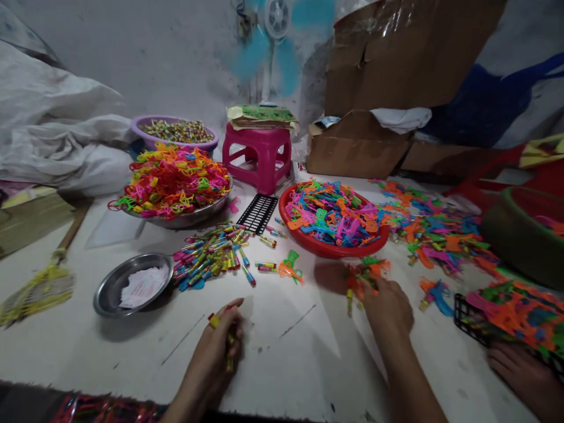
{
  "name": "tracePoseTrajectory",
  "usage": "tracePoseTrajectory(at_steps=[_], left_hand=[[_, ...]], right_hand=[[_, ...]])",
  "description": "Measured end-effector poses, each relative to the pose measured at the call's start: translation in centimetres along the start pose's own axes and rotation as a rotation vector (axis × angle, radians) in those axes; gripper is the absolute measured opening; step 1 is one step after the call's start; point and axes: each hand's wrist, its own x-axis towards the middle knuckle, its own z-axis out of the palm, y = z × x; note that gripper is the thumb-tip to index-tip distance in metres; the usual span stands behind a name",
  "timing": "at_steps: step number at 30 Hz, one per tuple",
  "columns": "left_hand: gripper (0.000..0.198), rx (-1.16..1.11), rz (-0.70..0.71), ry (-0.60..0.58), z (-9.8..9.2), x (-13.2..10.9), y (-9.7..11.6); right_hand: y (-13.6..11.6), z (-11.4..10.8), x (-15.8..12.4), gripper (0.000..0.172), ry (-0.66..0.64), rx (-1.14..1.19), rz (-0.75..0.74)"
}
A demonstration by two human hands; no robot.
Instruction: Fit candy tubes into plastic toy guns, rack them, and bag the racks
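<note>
My left hand (215, 346) rests low over the white surface, its fingers curled around a few small tubes with yellow wrappers (230, 338). To the right, my right hand (390, 302) is closed on small orange and green plastic toy guns (368, 273) with yellow tubes on them; the fingertips are partly hidden and blurred. Between the hands, a green and orange toy gun pair (291, 268) lies beside loose tubes (265, 267). A heap of wrapped tubes (215, 255) spreads beyond my left hand. Just past my right hand stands a red basin (335, 251) full of colourful toy guns.
A metal bowl of paper slips (103, 299) sits left, behind it a basin of bright plastic pieces (176, 182). A pink stool (258, 141), black grid (258, 214) and cardboard boxes (352, 155) stand behind. Another person's hand or foot (524, 376) shows right, by piled toy guns (520, 311).
</note>
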Motion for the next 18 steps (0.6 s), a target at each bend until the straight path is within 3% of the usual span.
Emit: tracePoseTrajectory(at_steps=[2,4,6,8,11,14,16,18], left_hand=[[0.036,-0.168,-0.118,-0.095,-0.1,0.1,0.0],[0.042,-0.188,-0.15,-0.181,0.2,-0.3,-0.1],[0.05,-0.132,-0.115,-0.19,0.1,-0.6,-0.3],[0.051,-0.101,-0.051,-0.139,-0.5,-0.6,-0.2],[0.044,-0.086,-0.015,-0.072,-1.3,-0.1,-0.1],[0.04,-0.033,-0.044,-0.14,-0.7,0.3,0.0],[0.041,-0.008,-0.099,-0.252,0.4,0.2,0.1],[0.045,0.008,-0.115,-0.296,1.3,-0.1,0.5]], right_hand=[[-2.0,1.8,0.5,0.032,-0.017,0.026,-0.147],[-4.9,4.2,-0.1,0.024,-0.102,0.089,-0.32],[-7.1,5.9,-1.0,0.017,-0.166,0.123,-0.45],[-7.8,6.5,-2.2,0.013,-0.204,0.148,-0.519],[-6.7,5.3,-4.1,0.015,-0.189,0.312,-0.67],[-6.0,2.9,-6.1,0.019,-0.232,0.585,-0.905],[-6.2,1.3,-7.2,0.02,-0.31,0.723,-0.888],[-6.6,0.0,-7.6,0.02,-0.385,0.81,-0.74]])
